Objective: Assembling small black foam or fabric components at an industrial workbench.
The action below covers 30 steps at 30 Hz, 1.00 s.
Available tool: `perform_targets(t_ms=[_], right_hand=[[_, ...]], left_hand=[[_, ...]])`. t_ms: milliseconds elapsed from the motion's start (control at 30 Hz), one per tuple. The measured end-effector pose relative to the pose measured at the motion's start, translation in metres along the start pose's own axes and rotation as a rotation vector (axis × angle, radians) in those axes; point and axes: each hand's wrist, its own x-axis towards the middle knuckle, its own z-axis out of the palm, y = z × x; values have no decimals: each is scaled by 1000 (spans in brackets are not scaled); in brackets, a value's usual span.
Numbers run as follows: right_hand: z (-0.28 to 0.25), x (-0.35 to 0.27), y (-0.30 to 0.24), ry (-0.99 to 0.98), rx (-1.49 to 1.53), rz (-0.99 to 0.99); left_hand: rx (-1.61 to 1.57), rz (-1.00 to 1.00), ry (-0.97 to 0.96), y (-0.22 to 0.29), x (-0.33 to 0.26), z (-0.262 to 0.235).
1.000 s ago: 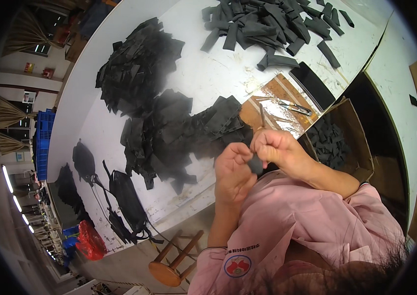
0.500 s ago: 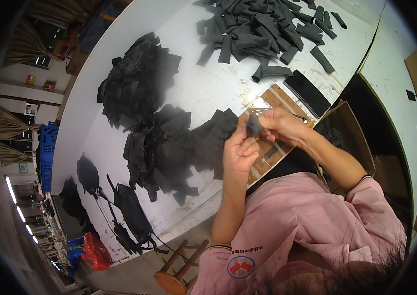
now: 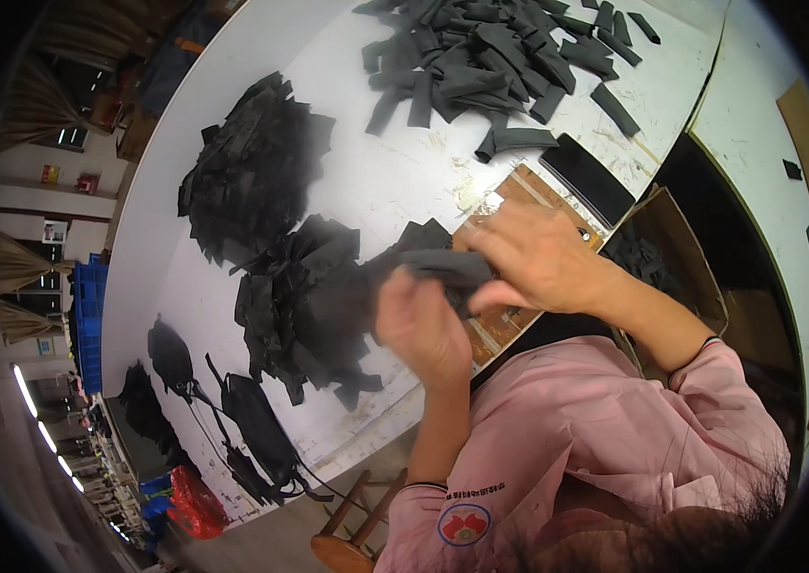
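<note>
A dark grey strip of cloth, which looks like a folded tube (image 3: pixel 447 267), stretches between my hands above the table edge. Its left end is pinched in the fingers of my left hand (image 3: pixel 423 329), which is smeared by motion. My right hand (image 3: pixel 543 253) grips the other end between thumb and fingers. Under the right hand lies a brown wooden board (image 3: pixel 504 327), partly covered. Close to my left hand spreads a heap of flat dark cloth pieces (image 3: pixel 304 301). Beyond the hands is a large pile of similar tubes (image 3: pixel 481 62).
A black phone (image 3: pixel 590 177) lies beside the board. Another heap of flat cloth (image 3: pixel 252 172) sits farther left on the white table (image 3: pixel 395 177). Black strapped items (image 3: pixel 256 420) lie at the near left, above a wooden stool (image 3: pixel 342 552). An open cardboard box (image 3: pixel 695 258) stands at my right.
My hands have moved apart and left, off the board's middle. The cloth, bunched between my fingertips before, now shows lengthwise. The view has shifted slightly.
</note>
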Motion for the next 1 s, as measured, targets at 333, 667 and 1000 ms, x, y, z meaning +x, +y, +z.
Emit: perform_targets(t_ms=[333,667,1000], right_hand=[[35,-36,29,-137,189,96],[42,-40,27,14,320,154],[44,-44,31,-41,403,189]], left_hand=[[79,-349,-257,-5,20,-2],[639,-137,-348,-10,16,12],[1017,33,-351,-10,8,20]])
